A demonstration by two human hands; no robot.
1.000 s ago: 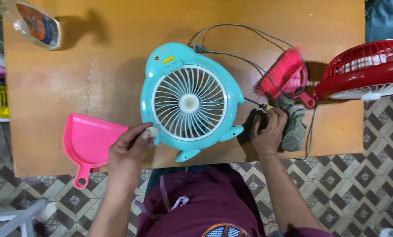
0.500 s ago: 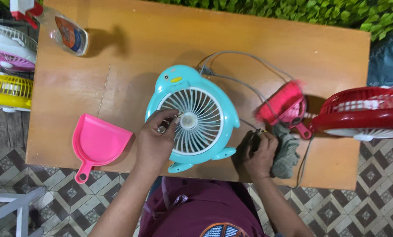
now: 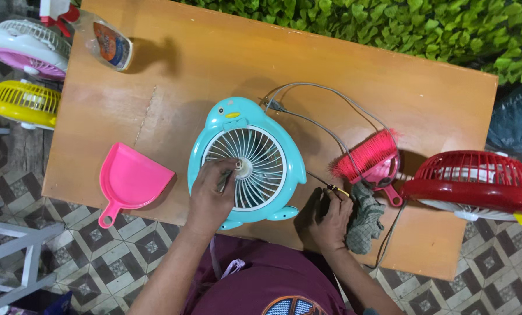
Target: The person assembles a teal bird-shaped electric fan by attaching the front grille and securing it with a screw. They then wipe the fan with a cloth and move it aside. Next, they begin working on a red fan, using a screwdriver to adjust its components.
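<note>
A turquoise penguin-shaped fan (image 3: pixel 246 166) lies face up in the middle of the wooden table (image 3: pixel 214 70). My left hand (image 3: pixel 211 195) rests on its white grille, thumb and fingers pinched at the centre hub (image 3: pixel 240 167). My right hand (image 3: pixel 329 220) sits on the table just right of the fan, closed around a thin screwdriver (image 3: pixel 331 188) with a black and yellow handle. A grey cloth (image 3: pixel 364 219) lies against that hand. The fan's grey cable (image 3: pixel 331 111) loops away across the table.
A pink dustpan (image 3: pixel 132 178) lies left of the fan and a pink brush (image 3: pixel 368 160) right of it. A red fan (image 3: pixel 476 184) overhangs the right edge. A spray bottle (image 3: pixel 103 41), a yellow fan (image 3: pixel 22 102) and a white-pink fan (image 3: pixel 22 46) stand at the left. A green hedge (image 3: pixel 418 29) borders the far side.
My left hand has moved from the fan's lower left rim up onto the grille to its centre hub. My right hand stays beside the cloth. The camera view has shifted.
</note>
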